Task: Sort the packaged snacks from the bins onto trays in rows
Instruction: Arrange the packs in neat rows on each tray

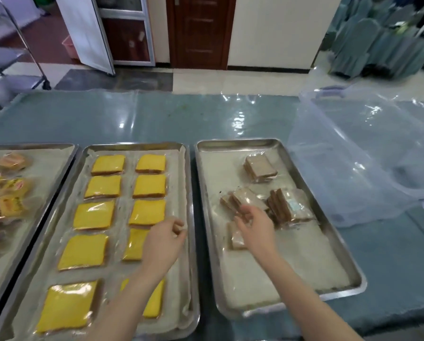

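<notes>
Steel trays sit side by side on the bench (157, 114), which is covered in teal cloth under clear film. The middle tray (134, 145) holds yellow packaged snacks (104, 187) laid flat in two neat columns on a paper liner. The right tray (235, 142) carries brown packaged snacks (260, 166), one stack near its far end and a loose cluster around its middle. The left hand (165, 238) hovers over the middle tray's right edge, released, with fingers loosely curled. The right hand (252, 225) reaches over the right tray, its blurred fingertips at the brown cluster; I cannot tell whether it grasps a packet. The left tray (34, 145) holds a heap of orange wrapped snacks (12, 190). A clear plastic bin (353, 168) stands just right of the right tray
</notes>
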